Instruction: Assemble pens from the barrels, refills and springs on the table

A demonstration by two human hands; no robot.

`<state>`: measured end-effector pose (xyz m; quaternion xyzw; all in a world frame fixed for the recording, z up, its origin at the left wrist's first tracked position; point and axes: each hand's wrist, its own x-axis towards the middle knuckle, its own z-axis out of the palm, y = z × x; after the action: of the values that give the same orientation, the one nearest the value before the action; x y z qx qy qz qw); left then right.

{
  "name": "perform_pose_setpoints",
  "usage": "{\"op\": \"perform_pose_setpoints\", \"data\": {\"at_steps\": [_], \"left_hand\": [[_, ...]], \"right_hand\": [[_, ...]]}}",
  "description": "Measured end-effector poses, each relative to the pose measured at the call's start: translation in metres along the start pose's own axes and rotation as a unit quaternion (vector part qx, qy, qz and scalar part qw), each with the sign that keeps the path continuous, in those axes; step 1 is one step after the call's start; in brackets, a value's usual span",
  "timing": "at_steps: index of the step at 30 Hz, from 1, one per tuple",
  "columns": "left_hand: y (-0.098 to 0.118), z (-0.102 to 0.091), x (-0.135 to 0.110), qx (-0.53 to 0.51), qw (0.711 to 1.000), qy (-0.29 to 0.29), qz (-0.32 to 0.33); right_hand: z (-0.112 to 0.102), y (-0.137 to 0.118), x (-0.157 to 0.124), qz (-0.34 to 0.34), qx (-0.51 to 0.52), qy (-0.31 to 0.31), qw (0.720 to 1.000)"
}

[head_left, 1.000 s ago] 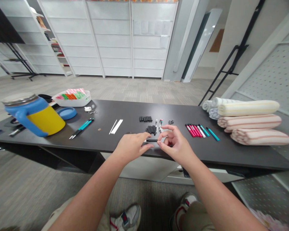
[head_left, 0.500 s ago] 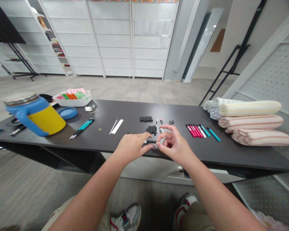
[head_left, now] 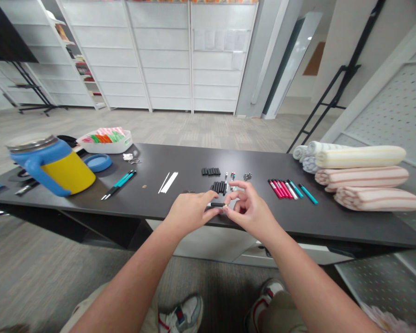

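Note:
Over the near edge of the black table (head_left: 159, 203) my two hands meet. My left hand (head_left: 190, 210) pinches a short black pen barrel (head_left: 217, 204) that lies level between the hands. My right hand (head_left: 247, 209) pinches at the barrel's right end with thumb and forefinger, the other fingers curled and raised; what sits between those fingertips is too small to name. Just beyond lie a row of black pen barrels (head_left: 218, 187), another row of black pieces (head_left: 210, 171), small pen parts (head_left: 229, 177) and metal bits (head_left: 247, 175).
Red, white and teal pens (head_left: 291, 188) lie to the right, rolled towels (head_left: 360, 178) beyond them. White refills (head_left: 168, 182), two teal pens (head_left: 119, 183), a yellow-and-blue jug (head_left: 52, 167), a blue lid (head_left: 96, 163) and a white tray (head_left: 106, 141) stand to the left.
My right hand's fingers have closed in slightly on the barrel's right end. The left hand has stayed in place with the barrel.

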<state>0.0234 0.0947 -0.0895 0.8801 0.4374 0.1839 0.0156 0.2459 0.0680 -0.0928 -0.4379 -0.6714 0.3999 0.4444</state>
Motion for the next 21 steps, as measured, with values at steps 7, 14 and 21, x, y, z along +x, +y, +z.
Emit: {"op": "perform_pose_setpoints", "data": {"at_steps": [7, 14, 21], "left_hand": [[0.0003, -0.0007, 0.0004, 0.001, 1.000, -0.001, 0.002], [0.0005, -0.0026, 0.0003, -0.002, 1.000, -0.012, 0.003], [0.0010, -0.0080, 0.0023, 0.001, 0.999, -0.036, 0.034]], "right_hand": [[-0.0006, -0.0006, 0.0000, 0.001, -0.011, 0.001, 1.000], [-0.0009, -0.0022, -0.0002, 0.002, -0.014, 0.001, 1.000], [-0.0015, -0.0025, -0.0005, 0.005, -0.013, 0.008, 1.000]]}}
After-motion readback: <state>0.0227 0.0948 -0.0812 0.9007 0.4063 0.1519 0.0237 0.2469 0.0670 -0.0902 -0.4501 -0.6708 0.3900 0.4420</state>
